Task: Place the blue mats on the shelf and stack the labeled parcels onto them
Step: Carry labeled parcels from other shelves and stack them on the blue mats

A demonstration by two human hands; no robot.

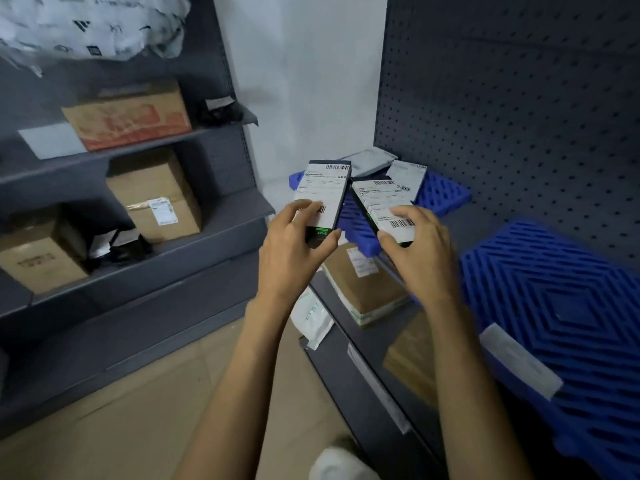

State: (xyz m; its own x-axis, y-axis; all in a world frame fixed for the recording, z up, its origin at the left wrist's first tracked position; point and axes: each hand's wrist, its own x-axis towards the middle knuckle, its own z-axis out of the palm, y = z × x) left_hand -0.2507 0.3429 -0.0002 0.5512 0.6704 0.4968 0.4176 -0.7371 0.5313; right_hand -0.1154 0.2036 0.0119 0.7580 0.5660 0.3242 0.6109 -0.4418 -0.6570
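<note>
Over the right-hand shelf, against its pegboard back (519, 116), both hands are busy with parcels. The left hand (294, 247) grips the lower end of a slim dark parcel (325, 192), its white barcode label facing up. The right hand (419, 251) grips a second dark parcel (384, 202) of the same kind, thumb on its near edge and fingers curled across the label. The 2 parcels are held side by side in the air, tilted towards the far blue mat (443, 195).

As for progress, the mat part looks done: 2 blue mats lie on this shelf, the far mat and a near blue mat (571, 299). Stacking has begun on the far mat, where a grey mailer (372, 160) and a white mailer (408, 174) already rest. The near mat carries only a pale strip (519, 358), too blurred to identify.

Plenty seems left. The 2 held parcels are not yet set down. On the lower level a taped brown parcel (363, 289), another brown box (412, 358) and a white pouch (311, 317) sit off the mats. Whether the cardboard boxes (156, 195) on the left shelving belong to the job, I cannot tell.
</note>
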